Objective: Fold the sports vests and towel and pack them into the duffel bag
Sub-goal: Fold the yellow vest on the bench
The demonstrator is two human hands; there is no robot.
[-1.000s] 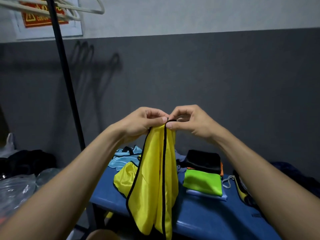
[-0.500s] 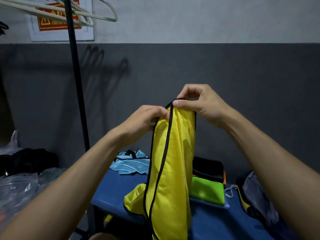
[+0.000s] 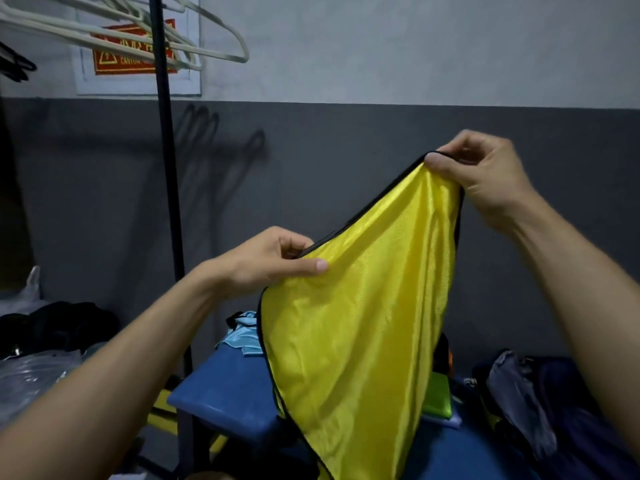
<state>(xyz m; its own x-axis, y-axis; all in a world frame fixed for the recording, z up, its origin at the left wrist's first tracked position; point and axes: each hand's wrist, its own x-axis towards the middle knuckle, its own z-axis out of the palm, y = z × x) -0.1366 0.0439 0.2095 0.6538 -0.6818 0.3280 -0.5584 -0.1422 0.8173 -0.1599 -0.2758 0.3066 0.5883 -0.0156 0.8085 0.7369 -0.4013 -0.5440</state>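
Note:
A yellow mesh sports vest (image 3: 360, 327) with black trim hangs in the air above the blue bench (image 3: 228, 400). My left hand (image 3: 273, 258) pinches its black-edged rim at mid height. My right hand (image 3: 478, 171) pinches the rim higher up and to the right, so the cloth spreads between them. A light blue vest (image 3: 242, 337) lies crumpled on the bench behind. A folded green vest (image 3: 440, 398) peeks out on the bench behind the yellow cloth. The dark blue duffel bag (image 3: 554, 410) sits open at the right.
A black rack pole (image 3: 169, 202) stands left of the bench, with pale hangers (image 3: 194, 46) overhead. Dark clothes (image 3: 59, 327) and clear plastic bags (image 3: 31, 379) lie at the left. A grey wall is close behind.
My hands have parted: the right rose and went right, the left dropped along the vest's edge. The vest, held as a narrow bunch before, is now stretched wide.

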